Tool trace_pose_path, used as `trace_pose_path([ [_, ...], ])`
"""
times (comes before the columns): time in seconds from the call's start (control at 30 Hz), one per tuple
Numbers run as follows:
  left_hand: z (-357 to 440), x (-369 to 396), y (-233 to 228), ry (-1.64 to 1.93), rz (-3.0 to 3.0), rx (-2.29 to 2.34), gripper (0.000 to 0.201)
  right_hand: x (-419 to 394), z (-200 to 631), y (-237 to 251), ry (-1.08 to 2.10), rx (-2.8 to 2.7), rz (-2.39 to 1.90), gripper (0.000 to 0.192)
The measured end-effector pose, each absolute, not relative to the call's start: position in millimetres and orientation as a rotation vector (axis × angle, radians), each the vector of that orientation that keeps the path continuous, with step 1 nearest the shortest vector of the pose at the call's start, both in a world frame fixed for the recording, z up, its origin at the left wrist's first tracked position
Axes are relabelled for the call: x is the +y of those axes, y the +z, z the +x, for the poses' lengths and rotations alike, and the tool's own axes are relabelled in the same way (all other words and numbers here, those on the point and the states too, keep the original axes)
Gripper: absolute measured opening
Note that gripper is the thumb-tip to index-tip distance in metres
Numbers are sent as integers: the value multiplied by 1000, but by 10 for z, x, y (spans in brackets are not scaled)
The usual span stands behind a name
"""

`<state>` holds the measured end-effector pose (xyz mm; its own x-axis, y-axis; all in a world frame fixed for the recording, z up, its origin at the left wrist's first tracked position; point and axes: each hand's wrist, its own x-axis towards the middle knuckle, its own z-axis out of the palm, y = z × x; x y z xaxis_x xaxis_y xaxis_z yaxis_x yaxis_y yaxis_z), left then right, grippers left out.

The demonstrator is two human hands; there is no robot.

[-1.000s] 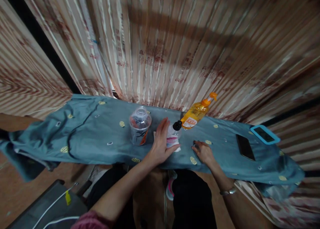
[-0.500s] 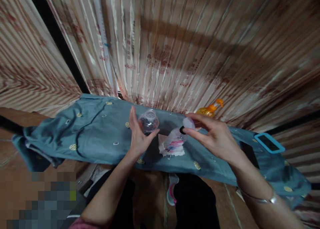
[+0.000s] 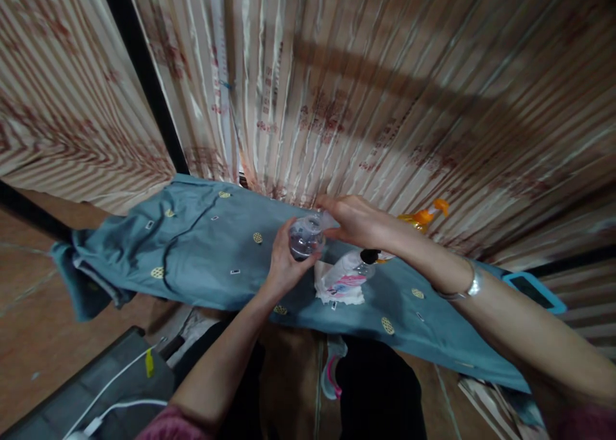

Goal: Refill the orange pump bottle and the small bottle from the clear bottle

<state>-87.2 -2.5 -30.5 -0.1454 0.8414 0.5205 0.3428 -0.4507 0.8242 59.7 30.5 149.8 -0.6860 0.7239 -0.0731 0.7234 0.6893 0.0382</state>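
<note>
My left hand (image 3: 282,260) is wrapped round a small clear round jar (image 3: 303,244) with a narrow neck. Something dark shows through its side. At the jar's mouth my right hand (image 3: 353,217) pinches a pale, translucent lid (image 3: 328,222) between thumb and fingers. Whether the lid touches the rim I cannot tell. Just right of the jar lies a clear bottle (image 3: 357,265) with a black cap (image 3: 369,256). A white and pink torn-edged wrapper or tissue (image 3: 344,289) is at the bottle's near side.
A blue-green patterned cloth (image 3: 202,254) covers the long narrow surface. Behind my right forearm stands a yellow bottle with an orange pump (image 3: 423,217). A blue-framed device (image 3: 536,292) rests at the right. Lower left, a grey box (image 3: 129,395) carries white cables. A striped curtain (image 3: 327,106) hangs behind.
My right hand has moved left with the lid, from above the black-capped bottle to the jar's mouth. My left hand has closed round the jar. The view has shifted slightly.
</note>
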Motion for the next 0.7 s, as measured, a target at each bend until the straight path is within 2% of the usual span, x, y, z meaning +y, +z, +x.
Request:
trace_pose_path([
  [0.23, -836, -30, -306, 1629, 1736, 1296, 84, 331, 373, 1684, -1, 2697, 1127, 25],
  [0.43, -836, -26, -310, 1635, 1740, 1291, 83, 354, 261, 1706, 61, 2626, 1094, 18],
  [0.5, -833, -22, -316, 1633, 1747, 1291, 83, 380, 241, 1664, 111, 2620, 1106, 24],
  [0.63, -832, -9, -326, 1658, 1763, 1288, 81, 410, 243, 1591, 192, 2622, 1182, 53],
  [0.7, -834, -6, -329, 1662, 1760, 1284, 80, 402, 265, 1600, 172, 2625, 1184, 49],
])
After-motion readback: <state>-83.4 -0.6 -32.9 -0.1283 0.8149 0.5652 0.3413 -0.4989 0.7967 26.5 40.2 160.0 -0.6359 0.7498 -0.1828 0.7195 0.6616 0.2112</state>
